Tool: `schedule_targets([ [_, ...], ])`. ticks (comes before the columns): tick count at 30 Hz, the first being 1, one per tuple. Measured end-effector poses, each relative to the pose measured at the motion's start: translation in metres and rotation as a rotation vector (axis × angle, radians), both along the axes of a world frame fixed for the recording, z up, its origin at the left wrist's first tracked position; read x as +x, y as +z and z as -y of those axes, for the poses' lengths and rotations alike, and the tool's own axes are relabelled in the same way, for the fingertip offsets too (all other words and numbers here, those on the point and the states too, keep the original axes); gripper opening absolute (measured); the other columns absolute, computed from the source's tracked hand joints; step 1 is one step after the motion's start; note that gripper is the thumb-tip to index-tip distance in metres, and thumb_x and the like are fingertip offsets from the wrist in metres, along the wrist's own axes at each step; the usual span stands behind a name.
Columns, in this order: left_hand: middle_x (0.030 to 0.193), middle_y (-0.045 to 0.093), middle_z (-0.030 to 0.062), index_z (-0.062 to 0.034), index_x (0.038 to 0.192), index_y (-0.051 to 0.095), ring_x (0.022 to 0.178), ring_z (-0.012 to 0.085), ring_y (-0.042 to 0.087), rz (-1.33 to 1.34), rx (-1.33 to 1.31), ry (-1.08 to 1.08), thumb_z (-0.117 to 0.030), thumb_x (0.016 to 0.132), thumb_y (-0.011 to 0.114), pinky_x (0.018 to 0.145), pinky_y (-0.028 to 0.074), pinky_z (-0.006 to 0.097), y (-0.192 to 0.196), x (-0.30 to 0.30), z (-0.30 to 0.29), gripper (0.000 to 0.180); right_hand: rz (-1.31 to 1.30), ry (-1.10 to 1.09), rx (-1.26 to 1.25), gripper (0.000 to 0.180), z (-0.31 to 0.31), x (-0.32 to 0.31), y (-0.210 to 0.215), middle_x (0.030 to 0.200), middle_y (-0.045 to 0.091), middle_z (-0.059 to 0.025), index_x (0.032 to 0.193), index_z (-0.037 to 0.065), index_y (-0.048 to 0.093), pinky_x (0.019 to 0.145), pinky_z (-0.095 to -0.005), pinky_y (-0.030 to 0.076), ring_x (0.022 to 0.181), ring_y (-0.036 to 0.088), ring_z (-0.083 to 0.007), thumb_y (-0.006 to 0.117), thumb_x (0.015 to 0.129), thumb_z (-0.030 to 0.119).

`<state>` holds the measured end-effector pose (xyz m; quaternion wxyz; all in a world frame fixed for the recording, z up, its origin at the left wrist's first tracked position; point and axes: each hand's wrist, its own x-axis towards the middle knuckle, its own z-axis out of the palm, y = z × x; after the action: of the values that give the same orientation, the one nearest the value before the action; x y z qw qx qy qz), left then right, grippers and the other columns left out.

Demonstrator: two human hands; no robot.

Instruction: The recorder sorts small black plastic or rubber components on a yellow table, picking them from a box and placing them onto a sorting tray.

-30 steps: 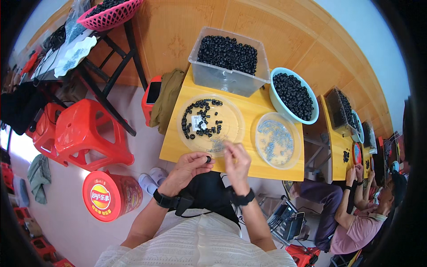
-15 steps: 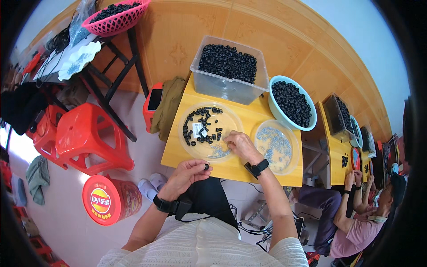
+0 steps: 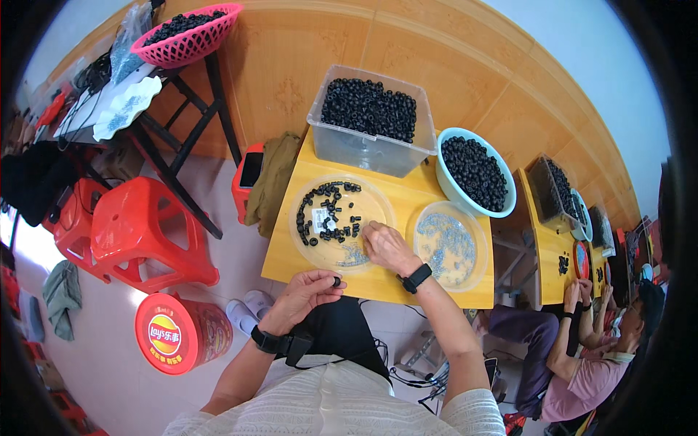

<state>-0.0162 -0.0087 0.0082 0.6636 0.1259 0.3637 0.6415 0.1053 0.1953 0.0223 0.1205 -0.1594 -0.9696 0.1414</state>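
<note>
Between the thumb and forefinger of my left hand (image 3: 308, 293) is a small black ring-shaped part (image 3: 337, 281), held just off the table's front edge. My right hand (image 3: 388, 247) is over the right side of a clear round tray (image 3: 387, 206), its fingers bent together; whatever they pinch is too small to make out. Inside that tray, black parts (image 3: 305, 211) form a curve around a small white label (image 3: 319, 219). Small silvery pieces (image 3: 352, 255) lie at its near side, close to my right fingertips.
Another clear round tray (image 3: 483, 251) of silvery pieces is to the right. Behind stand a clear bin (image 3: 363, 152) and a pale blue bowl (image 3: 452, 185), both full of black parts. Red stools (image 3: 138, 218) and a red tub (image 3: 163, 334) are left. A co-worker (image 3: 582, 378) sits right.
My right hand has shifted slightly left over the tray, fingers still bent together. The left hand keeps its hold on the black part. The whole view has moved a little.
</note>
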Motion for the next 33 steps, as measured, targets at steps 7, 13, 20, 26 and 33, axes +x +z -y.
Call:
schedule_targets([
  [7, 0.093, 0.063, 0.0153, 0.0029, 0.102, 0.057, 0.079, 0.0165, 0.064, 0.028, 0.004, -0.008, -0.011, 0.087, 0.055, 0.073, 0.054, 0.025, -0.002, 0.0, -0.002, 0.021, 0.033, 0.001, 0.06, 0.009, 0.0, -0.002, -0.007, 0.078, 0.054, -0.0186, 0.077, -0.004, 0.052, 0.069, -0.0415, 0.047, 0.077, 0.057, -0.0347, 0.05, 0.069, 0.0],
  [13, 0.093, 0.063, 0.0152, 0.0029, 0.102, 0.057, 0.08, 0.0167, 0.064, 0.022, 0.007, -0.013, -0.011, 0.087, 0.055, 0.073, 0.054, 0.026, -0.004, 0.0, 0.0, 0.021, 0.022, 0.005, 0.08, 0.009, 0.0, -0.005, -0.01, 0.077, 0.055, -0.0188, 0.076, -0.004, 0.053, 0.066, -0.0412, 0.048, 0.074, 0.058, -0.0348, 0.05, 0.068, 0.0],
  [20, 0.093, 0.063, 0.0142, 0.0028, 0.103, 0.057, 0.079, 0.0158, 0.064, 0.008, -0.013, -0.02, -0.01, 0.087, 0.054, 0.072, 0.054, 0.025, 0.001, 0.004, -0.001, 0.021, 0.003, -0.004, 0.081, 0.008, -0.001, -0.004, -0.014, 0.077, 0.055, -0.0194, 0.075, -0.004, 0.053, 0.066, -0.0412, 0.048, 0.073, 0.058, -0.0353, 0.05, 0.068, -0.001],
  [26, 0.093, 0.063, 0.0124, 0.0011, 0.103, 0.058, 0.08, 0.0143, 0.063, -0.01, 0.014, 0.02, -0.011, 0.086, 0.055, 0.073, 0.053, 0.024, -0.001, 0.003, -0.001, 0.021, -0.123, -0.118, -0.111, 0.008, 0.005, 0.0, -0.004, 0.08, 0.056, -0.0209, 0.079, -0.004, 0.054, 0.068, -0.0432, 0.046, 0.074, 0.057, -0.037, 0.05, 0.076, 0.002],
  [33, 0.096, 0.063, 0.0101, -0.0002, 0.104, 0.059, 0.082, 0.0148, 0.063, -0.082, 0.034, 0.117, -0.006, 0.084, 0.058, 0.075, 0.052, 0.024, -0.001, 0.002, -0.008, 0.021, -0.352, -0.188, -0.515, 0.011, 0.052, 0.015, 0.022, 0.073, 0.055, -0.0148, 0.083, -0.005, 0.061, 0.059, -0.0291, 0.043, 0.063, 0.055, -0.0231, 0.054, 0.079, 0.003],
])
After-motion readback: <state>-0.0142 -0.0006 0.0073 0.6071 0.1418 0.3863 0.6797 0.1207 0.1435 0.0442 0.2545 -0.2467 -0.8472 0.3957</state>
